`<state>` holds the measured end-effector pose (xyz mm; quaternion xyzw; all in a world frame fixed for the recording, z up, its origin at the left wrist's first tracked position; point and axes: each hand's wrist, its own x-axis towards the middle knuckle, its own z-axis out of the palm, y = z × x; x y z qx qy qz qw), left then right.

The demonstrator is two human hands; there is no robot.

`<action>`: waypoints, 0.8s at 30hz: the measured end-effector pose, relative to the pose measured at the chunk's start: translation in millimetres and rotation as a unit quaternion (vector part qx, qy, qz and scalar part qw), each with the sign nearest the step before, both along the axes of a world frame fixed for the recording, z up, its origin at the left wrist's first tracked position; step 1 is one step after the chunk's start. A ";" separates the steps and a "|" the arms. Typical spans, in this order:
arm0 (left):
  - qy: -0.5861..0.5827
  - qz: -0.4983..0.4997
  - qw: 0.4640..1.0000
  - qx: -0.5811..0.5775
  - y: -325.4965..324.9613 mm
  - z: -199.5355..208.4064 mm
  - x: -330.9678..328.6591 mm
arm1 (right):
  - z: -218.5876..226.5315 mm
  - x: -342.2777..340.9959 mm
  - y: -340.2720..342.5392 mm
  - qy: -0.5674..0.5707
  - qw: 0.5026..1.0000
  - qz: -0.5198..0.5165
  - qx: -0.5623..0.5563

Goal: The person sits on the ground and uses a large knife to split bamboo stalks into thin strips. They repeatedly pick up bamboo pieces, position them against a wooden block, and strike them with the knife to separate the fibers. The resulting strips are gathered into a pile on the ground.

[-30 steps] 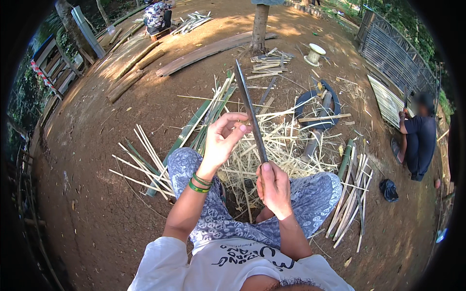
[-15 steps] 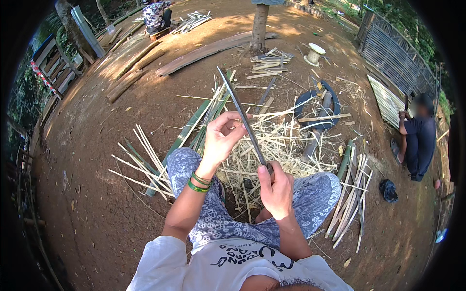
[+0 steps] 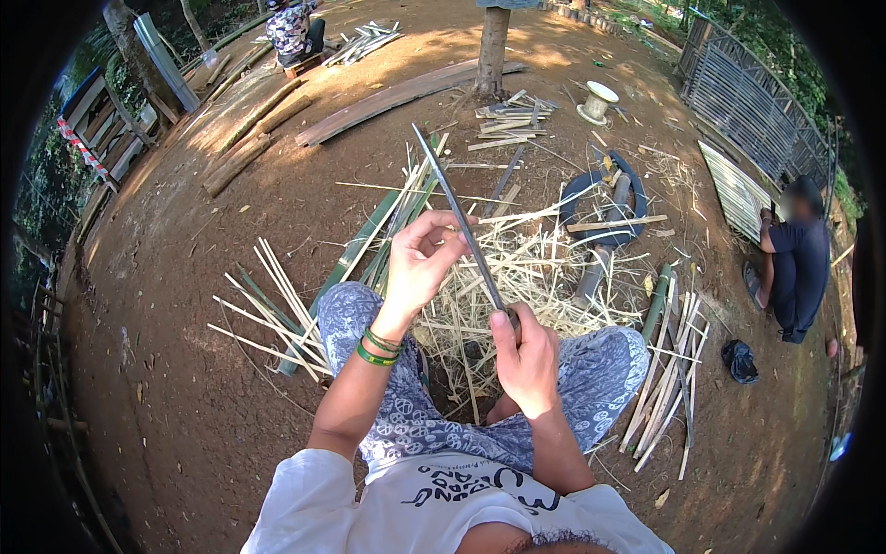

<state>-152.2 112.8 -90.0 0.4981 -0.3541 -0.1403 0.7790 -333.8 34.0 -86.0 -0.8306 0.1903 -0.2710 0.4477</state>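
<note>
A long machete [image 3: 449, 193] with a dark, narrow blade points up and away to the left in front of me. My right hand [image 3: 528, 362] is closed round its handle, the thumb lying along the top near the blade. My left hand [image 3: 420, 261], wearing green bands at the wrist, has its fingers curled in a pinch at the middle of the blade. One fingertip shows past the blade's right side. Beneath both hands lies a heap of pale bamboo shavings [image 3: 517, 282] between my crossed legs.
Split bamboo strips [image 3: 286, 305] lie at my left, more strips [image 3: 669, 383] at my right. Beyond the shavings are a dark round basin [image 3: 630, 171] and a bamboo log [image 3: 591, 277]. A black plastic bag [image 3: 739, 361] sits right. One person [image 3: 801, 258] crouches at right, another [image 3: 293, 37] sits far left.
My hands and the machete stay nearly still. The person at right has lowered the dark tool that stood upright in their hands.
</note>
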 end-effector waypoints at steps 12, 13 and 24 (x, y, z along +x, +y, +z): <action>0.031 -0.032 0.999 -0.012 -1.2 5.3 4.6 | -6.3 2.0 -10.7 0.009 0.991 0.050 0.127; 0.022 -0.025 0.999 -0.008 -1.0 5.8 3.4 | -1.0 2.4 -8.0 0.011 0.997 0.026 0.074; 0.008 -0.008 1.000 0.008 -4.8 1.4 0.8 | 10.5 -6.2 -6.0 0.038 0.996 -0.030 -0.073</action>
